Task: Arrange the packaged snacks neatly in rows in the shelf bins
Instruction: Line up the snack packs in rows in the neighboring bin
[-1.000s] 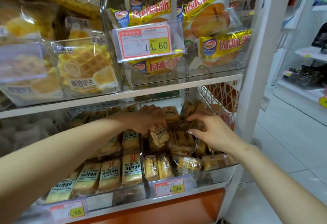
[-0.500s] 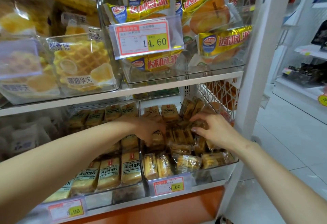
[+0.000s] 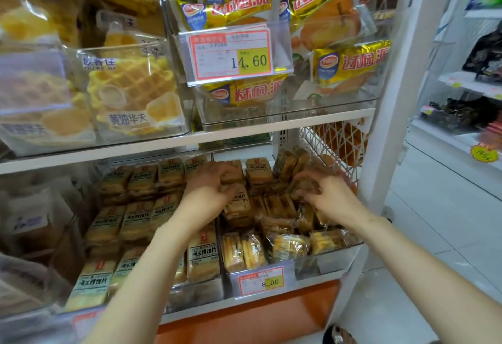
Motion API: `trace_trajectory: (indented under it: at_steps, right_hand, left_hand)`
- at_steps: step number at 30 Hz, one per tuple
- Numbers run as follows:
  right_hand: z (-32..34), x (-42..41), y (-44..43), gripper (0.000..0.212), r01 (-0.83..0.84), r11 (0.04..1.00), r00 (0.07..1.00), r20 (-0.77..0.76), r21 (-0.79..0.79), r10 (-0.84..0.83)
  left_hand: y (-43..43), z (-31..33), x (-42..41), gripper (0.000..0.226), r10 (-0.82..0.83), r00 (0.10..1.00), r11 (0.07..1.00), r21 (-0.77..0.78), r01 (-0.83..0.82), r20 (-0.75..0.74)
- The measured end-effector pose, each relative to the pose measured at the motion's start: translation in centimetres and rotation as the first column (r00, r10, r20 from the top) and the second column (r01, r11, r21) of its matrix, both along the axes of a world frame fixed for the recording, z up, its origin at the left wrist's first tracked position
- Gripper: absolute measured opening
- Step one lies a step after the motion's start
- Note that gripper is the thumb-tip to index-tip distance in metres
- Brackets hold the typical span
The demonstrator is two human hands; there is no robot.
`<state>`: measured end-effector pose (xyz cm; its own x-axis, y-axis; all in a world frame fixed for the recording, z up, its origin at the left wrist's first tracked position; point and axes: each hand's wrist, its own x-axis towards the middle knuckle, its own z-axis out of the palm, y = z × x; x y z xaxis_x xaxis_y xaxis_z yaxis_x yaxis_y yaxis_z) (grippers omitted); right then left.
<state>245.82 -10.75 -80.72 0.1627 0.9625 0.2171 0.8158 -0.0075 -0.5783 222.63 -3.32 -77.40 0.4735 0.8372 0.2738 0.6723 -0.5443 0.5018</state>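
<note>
Down in the right-hand bin (image 3: 334, 255) on the lower shelf (image 3: 244, 303), where the left hand (image 3: 206, 191) and right hand (image 3: 328, 199) each curl around jumbled snack packets (image 3: 274, 205), it seems best to stand them upright, labels forward, filling each row snugly before starting another.

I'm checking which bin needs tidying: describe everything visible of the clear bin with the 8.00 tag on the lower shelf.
The clear bin, transparent plastic, sits at the lower shelf's right end beside a white lattice panel. A red-and-yellow price tag hangs on its front wall. It holds snack packets, a rough row in front, jumbled behind. The left hand and right hand reach in, fingers curled on packets.
</note>
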Motion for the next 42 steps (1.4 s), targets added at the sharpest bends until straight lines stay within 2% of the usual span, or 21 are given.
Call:
trace_trajectory:
  at_steps: [2,4,8,11,13,16,18,21,24,27,32,34,37,39,42]
  right_hand:
    - [0.1,-0.4,0.4,0.031,0.052,0.997,0.999,-0.004,0.055,-0.052]
    - [0.2,-0.4,2.2,0.033,0.111,0.989,0.992,0.05,0.095,-0.116]
    - [1.7,0.2,7.3,0.042,0.31,0.949,0.926,0.247,-0.063,-0.286]
    - [2.4,1.0,9.8,0.048,0.324,0.93,0.918,0.294,-0.173,-0.266]
    - [2.0,1.3,11.0,0.05,0.35,0.907,0.892,0.38,-0.233,-0.246]
    - [1.3,1.2,12.2,0.058,0.393,0.892,0.844,0.473,-0.225,-0.252]
    - [0.9,0.6,12.6,0.059,0.376,0.907,0.841,0.481,-0.189,-0.248]
    - [0.2,-0.7,12.9,0.06,0.314,0.934,0.896,0.378,-0.172,-0.232]
    - [-0.2,-1.4,13.0,0.069,0.311,0.939,0.918,0.302,-0.149,-0.256]
    - [0.1,-1.0,12.8,0.074,0.324,0.937,0.942,0.14,-0.131,-0.306]
    - [3.1,-0.9,9.7,0.061,0.276,0.961,0.961,0.011,0.013,-0.277]
    - [5.4,-1.7,7.5,0.051,0.203,0.977,0.978,-0.053,0.069,-0.2]
    - [7.7,-2.8,5.0,0.036,0.094,0.994,0.984,-0.158,0.064,-0.083]
    - [8.0,-3.1,3.6,0.044,0.013,0.999,0.971,-0.24,0.038,-0.003]
    - [7.2,-3.7,1.3,0.058,-0.166,0.985,0.902,-0.396,0.055,0.174]
  left_hand:
    - [-0.4,-1.2,-0.4,0.024,0.021,0.989,1.0,0.017,-0.024,0.146]
    - [-0.5,-1.8,-0.2,0.023,0.014,0.978,1.0,0.005,-0.015,0.208]
    - [-0.4,-1.6,0.5,0.024,-0.052,0.98,0.999,0.024,0.049,0.19]
    - [-0.4,-1.5,0.1,0.021,-0.085,0.98,0.996,0.041,0.078,0.182]
    - [-0.1,-1.5,-0.6,0.018,-0.101,0.983,0.994,0.05,0.095,0.154]
    - [0.7,-1.2,-1.6,0.015,-0.091,0.981,0.996,0.011,0.09,0.169]
    - [1.0,-0.9,-2.0,0.023,-0.079,0.978,0.996,-0.014,0.083,0.191]
    - [1.3,-0.8,-2.1,0.025,-0.061,0.98,0.997,-0.032,0.068,0.189]
    - [1.2,-0.8,-2.3,0.026,-0.06,0.979,0.997,-0.037,0.069,0.196]
    - [1.0,-0.8,-2.3,0.025,-0.067,0.98,0.996,-0.046,0.077,0.187]
    - [0.8,-0.6,-1.4,0.015,-0.049,0.984,0.996,-0.062,0.06,0.173]
    - [0.6,-0.3,-0.7,0.021,-0.052,0.98,0.995,-0.077,0.068,0.192]
    - [0.3,0.0,0.1,0.032,-0.046,0.967,0.986,-0.144,0.084,0.25]
    - [0.1,0.2,0.4,0.05,-0.041,0.956,0.975,-0.197,0.102,0.29]
    - [-0.2,0.7,0.3,0.08,-0.069,0.942,0.94,-0.295,0.172,0.327]
